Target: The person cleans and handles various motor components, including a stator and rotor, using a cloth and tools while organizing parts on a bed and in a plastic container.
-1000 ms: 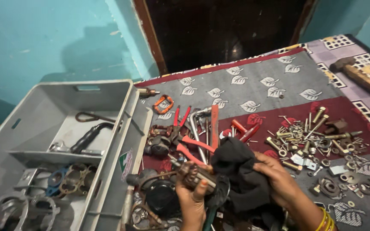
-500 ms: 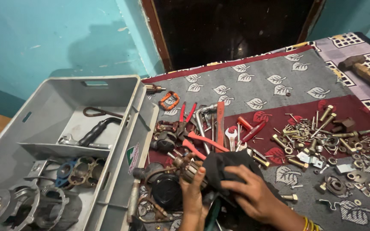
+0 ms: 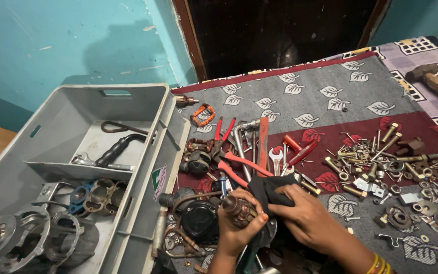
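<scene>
- Nearest the camera, left hand point(image 3: 236, 231) is closed around a small brown cylindrical metal part with copper-coloured windings point(image 3: 239, 209); the part's long axis runs up-left to down-right, its narrow end poking out up-left of the fist.
- Right hand point(image 3: 310, 219) is pinched shut on a crumpled black cloth point(image 3: 269, 189), which lies just right of the wound part and touches it; right hand is the one bearing on the cloth, left only holds the part.
- Yellow bangles point(image 3: 378, 265) sit on the right wrist, down-right of the part.
- Left of the part: a round black housing point(image 3: 198, 220) ringed by bent rusty wire, dull and greasy in look.
- Further left: a grey plastic crate point(image 3: 143, 167) with dividers, holding cast metal rings and a black-handled tool.
- Just beyond the part: red-handled pliers and screwdrivers point(image 3: 252, 162) mixed with steel spanners, lying on a grey-and-maroon leaf-patterned mat point(image 3: 325, 104).
- Right of the part, well apart: a scatter of brass-coloured bolts, nuts and washers point(image 3: 381, 162).
- Far right beyond the part: a wooden-handled hammer point(image 3: 434, 81) at the mat's edge.
- Farthest: a teal painted wall point(image 3: 51, 40) and a dark doorway.
</scene>
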